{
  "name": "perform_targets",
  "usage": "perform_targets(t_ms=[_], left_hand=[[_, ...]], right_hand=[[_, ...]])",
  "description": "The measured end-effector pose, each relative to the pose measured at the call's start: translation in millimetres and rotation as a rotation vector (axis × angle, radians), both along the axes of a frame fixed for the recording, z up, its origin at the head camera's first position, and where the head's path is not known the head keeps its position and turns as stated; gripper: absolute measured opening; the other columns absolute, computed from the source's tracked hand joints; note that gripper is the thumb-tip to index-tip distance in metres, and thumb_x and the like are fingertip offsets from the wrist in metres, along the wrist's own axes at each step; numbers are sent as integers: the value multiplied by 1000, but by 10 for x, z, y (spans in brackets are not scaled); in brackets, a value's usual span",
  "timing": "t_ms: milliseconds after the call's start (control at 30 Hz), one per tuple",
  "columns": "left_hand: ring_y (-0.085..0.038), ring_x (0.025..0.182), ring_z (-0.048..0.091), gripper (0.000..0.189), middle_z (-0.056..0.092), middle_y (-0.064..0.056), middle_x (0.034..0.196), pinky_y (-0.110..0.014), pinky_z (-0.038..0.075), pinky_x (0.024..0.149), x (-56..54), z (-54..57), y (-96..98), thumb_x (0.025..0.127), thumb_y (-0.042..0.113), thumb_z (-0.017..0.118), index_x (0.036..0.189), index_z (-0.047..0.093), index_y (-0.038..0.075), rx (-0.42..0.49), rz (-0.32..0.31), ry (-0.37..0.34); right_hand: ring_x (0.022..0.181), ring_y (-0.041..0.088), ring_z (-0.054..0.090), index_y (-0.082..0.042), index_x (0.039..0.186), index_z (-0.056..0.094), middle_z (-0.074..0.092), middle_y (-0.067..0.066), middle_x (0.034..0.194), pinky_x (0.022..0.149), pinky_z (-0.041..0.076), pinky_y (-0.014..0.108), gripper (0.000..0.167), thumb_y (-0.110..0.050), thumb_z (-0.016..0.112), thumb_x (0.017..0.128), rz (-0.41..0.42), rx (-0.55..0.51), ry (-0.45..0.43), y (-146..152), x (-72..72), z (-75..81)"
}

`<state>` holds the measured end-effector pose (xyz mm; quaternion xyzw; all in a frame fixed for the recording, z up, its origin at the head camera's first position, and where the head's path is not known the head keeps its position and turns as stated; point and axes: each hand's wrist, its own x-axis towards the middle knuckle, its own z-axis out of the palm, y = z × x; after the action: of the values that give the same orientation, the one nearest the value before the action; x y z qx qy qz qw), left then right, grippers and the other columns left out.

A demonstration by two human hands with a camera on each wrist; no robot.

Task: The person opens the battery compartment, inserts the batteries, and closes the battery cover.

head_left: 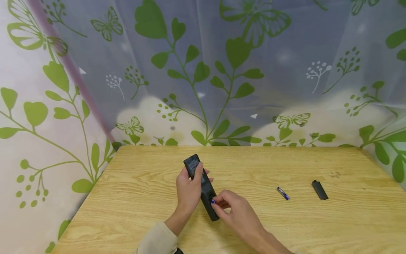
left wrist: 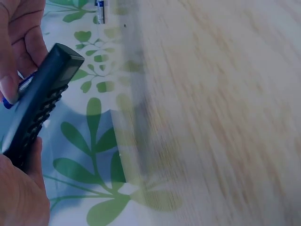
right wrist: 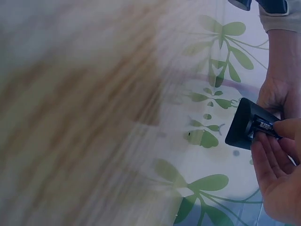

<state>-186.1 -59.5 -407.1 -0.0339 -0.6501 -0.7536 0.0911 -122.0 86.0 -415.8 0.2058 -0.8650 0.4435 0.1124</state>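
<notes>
Black remote control (head_left: 207, 191), back face up, held aslant over the wooden table (head_left: 127, 197), its far end leaning left. The left hand (head_left: 189, 187) grips the remote control's far half from the left, thumb laid lengthwise on the back and fingertips emerging at its right edge; the forearm, in a beige sleeve (head_left: 160, 238), extends toward the near side. The right hand (head_left: 237, 211), reaching from the remote control's near right, pinches a blue battery (head_left: 213, 201) between thumb and forefinger at the recess. Right of the remote control lies a loose battery (head_left: 283, 193), then a black cover (head_left: 319, 190); behind it hangs leaf-printed cloth (head_left: 279, 70)
</notes>
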Motion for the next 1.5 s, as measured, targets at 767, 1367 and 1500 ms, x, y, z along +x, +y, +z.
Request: perform_targets(t_ms=[767,1367,1500], left_hand=[[-37,72,68,35,64,-25,92,-37,59,67,110,46,64,98,26,57,110,54,-7,28,-19,49],[-34,66,69,29,66,-25,89,-37,59,63,92,140,90,98,20,58,108,54,-6,58,-16,-38],[-33,66,69,29,66,-24,88,-38,59,65,62,135,88,98,19,57,109,54,-8,79,1,-42]], right_hand=[[68,5,56,-18,79,59,58,-10,79,54,47,15,21,-8,77,79,-75,226,312,-31,47,-18],[70,5,53,-13,85,66,61,-6,82,54,46,16,11,-5,74,83,18,367,235,-2,63,143],[73,6,56,-11,88,71,62,-6,85,57,49,16,9,-6,75,82,12,393,305,2,57,99]])
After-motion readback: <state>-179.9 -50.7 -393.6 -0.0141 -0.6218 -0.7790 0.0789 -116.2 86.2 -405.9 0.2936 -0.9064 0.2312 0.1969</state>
